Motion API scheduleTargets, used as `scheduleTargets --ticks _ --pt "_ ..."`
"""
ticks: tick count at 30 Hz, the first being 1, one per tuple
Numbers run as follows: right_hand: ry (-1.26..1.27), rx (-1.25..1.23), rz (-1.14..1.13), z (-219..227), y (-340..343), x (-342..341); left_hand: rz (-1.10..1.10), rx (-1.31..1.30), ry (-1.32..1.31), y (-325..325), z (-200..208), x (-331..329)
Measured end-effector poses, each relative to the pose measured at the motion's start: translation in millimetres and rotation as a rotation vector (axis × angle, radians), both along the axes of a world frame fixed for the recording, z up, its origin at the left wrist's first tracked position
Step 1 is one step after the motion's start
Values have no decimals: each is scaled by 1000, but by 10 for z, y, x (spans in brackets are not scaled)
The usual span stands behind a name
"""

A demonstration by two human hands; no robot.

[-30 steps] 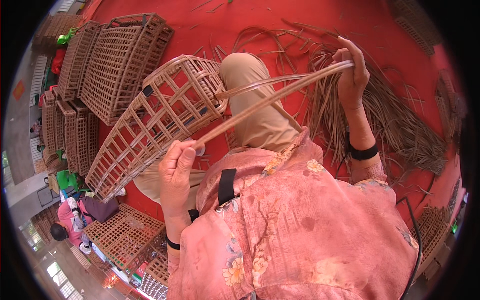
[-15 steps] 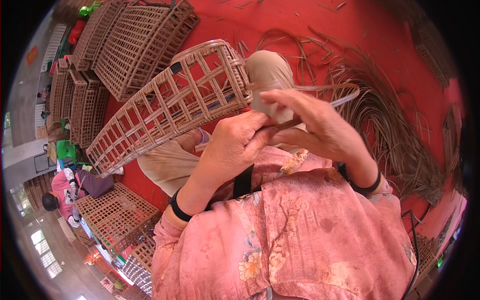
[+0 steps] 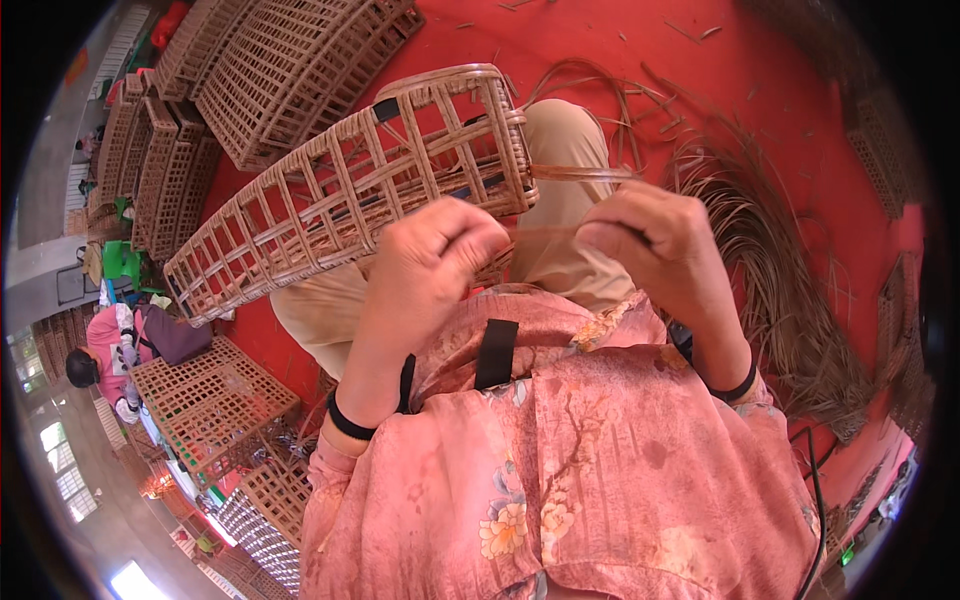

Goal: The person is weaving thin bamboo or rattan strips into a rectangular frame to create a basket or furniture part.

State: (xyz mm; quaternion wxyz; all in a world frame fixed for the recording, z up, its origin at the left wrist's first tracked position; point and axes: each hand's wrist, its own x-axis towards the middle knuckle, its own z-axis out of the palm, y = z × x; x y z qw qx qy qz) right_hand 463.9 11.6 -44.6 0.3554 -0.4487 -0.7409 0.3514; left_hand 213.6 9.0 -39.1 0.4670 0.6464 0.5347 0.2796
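An open-lattice basket of woven brown cane lies tilted across my lap, its narrow end pointing to the far right. My left hand is closed in front of its near side, thumb and fingers pinched together. My right hand, also closed, is apart from it on the right. A thin brown cane strip, smeared by motion, stretches between the two hands. Another length of strip runs from the basket's end toward my right hand. My fingers hide the gripped parts.
A heap of loose cane strips lies on the red floor to the right. Larger lattice baskets are stacked at the far left. A person in pink sits at the left by a lattice panel.
My hands have moved apart, left hand leftward and right hand slightly rightward, with the strip drawn between them. My right fingers, spread before, are now closed. The basket has shifted slightly in view.
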Motion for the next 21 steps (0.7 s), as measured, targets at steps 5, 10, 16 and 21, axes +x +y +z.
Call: scheduleTargets --ticks 5,10,16,21 --pt "-208 219 -365 148 73 -101 307 93 -21 142 -132 -68" --pt "-373 393 -339 105 96 -306 251 353 308 174 -203 36" --pt "-271 244 -255 24 124 -393 164 427 335 239 -209 65" --pt "-180 -17 -192 -82 244 -162 201 385 173 224 -179 27"
